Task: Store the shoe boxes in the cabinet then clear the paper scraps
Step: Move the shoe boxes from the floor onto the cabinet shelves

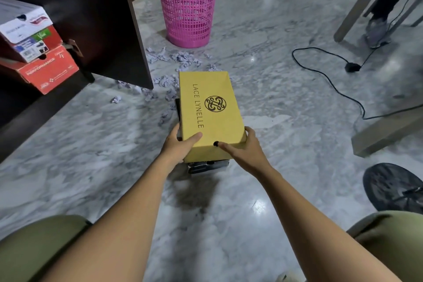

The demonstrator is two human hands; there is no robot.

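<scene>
A yellow shoe box [212,112] marked LACE LYNELLE sits on top of a black box [207,165] on the marble floor. My left hand [179,144] grips its near left corner, thumb on the lid. My right hand [242,147] grips the near right corner, thumb along the front face. Inside the dark open cabinet [96,18] at the left, a white shoe box [23,20] lies stacked on a red one [49,71]. Crumpled grey paper scraps [180,58] are strewn on the floor beyond the yellow box.
A pink mesh waste basket [187,4] stands past the scraps. A black cable [327,75] with a plug runs across the floor at the right. Wooden table legs [359,4], a person's foot [377,32] and a black fan grille [396,186] are at the right.
</scene>
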